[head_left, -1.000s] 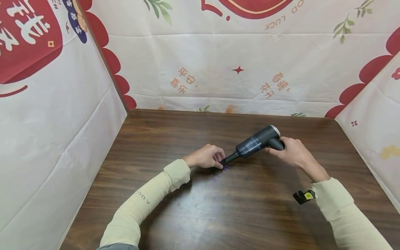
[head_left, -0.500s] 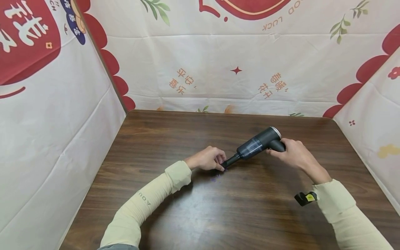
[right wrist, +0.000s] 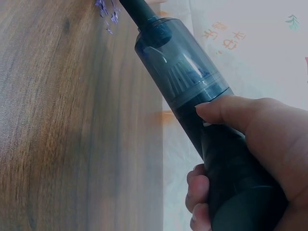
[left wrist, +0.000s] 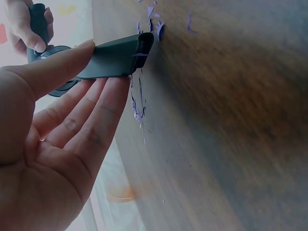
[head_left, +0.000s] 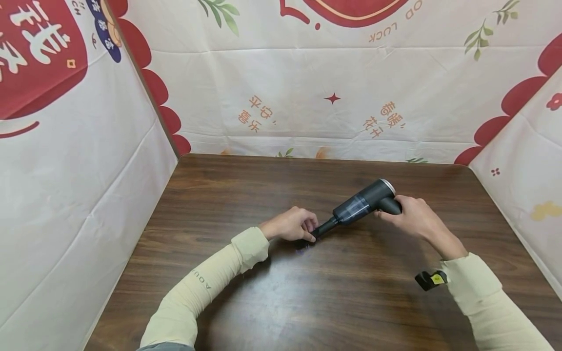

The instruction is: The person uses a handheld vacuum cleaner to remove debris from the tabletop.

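A dark handheld vacuum cleaner [head_left: 357, 207] with a see-through dust cup lies slantwise above the table. My right hand [head_left: 414, 214] grips its handle, and the thumb [right wrist: 224, 111] rests on the body by the cup in the right wrist view. At the other end my left hand [head_left: 291, 223] pinches the flat nozzle [left wrist: 113, 57] between thumb and fingers. Small purple scraps [left wrist: 138, 113] lie on the wood around the nozzle's mouth; one thin scrap shows at its edge. In the head view the left hand and nozzle partly hide these scraps [head_left: 303, 249].
The brown wood-grain table [head_left: 246, 190] has white printed cloth walls [head_left: 298, 117] at its back and both sides. A black device with a yellow label [head_left: 430, 279] is at the right sleeve's cuff.
Both hands and the vacuum cleaner have shifted slightly toward the near side. Fewer purple scraps show beside the nozzle in the head view than a second ago.
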{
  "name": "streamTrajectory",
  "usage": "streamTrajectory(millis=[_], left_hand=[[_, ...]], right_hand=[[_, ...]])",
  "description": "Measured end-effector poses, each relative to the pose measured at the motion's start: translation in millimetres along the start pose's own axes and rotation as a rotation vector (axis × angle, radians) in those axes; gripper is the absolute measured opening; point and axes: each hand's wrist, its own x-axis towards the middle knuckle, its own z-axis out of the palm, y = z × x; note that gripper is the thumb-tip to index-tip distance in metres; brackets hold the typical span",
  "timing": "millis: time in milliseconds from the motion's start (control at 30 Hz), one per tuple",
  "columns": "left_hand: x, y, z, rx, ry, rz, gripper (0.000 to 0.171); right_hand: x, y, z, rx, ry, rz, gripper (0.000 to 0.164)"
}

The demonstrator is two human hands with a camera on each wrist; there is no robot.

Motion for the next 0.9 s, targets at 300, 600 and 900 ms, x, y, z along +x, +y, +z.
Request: streamTrajectory(millis=[300, 600, 900], left_hand=[[-1.5, 0.2, 4.3, 0.01, -0.007, 0.015, 0.027], [-1.8, 2.6, 6.7, 0.0, -0.014, 0.023, 0.027], [0.4, 4.6, 12.2, -0.002, -0.018, 0.037, 0.027]], right_hand=[[-3.8, -0.4, 1.4, -0.011, 0.01, -0.01, 0.063], [-9.2, -0.3, -1.0, -0.005, 0.001, -0.004, 0.061], [-14.5, 2.1, -4.2, -0.006, -0.001, -0.003, 0.062]])
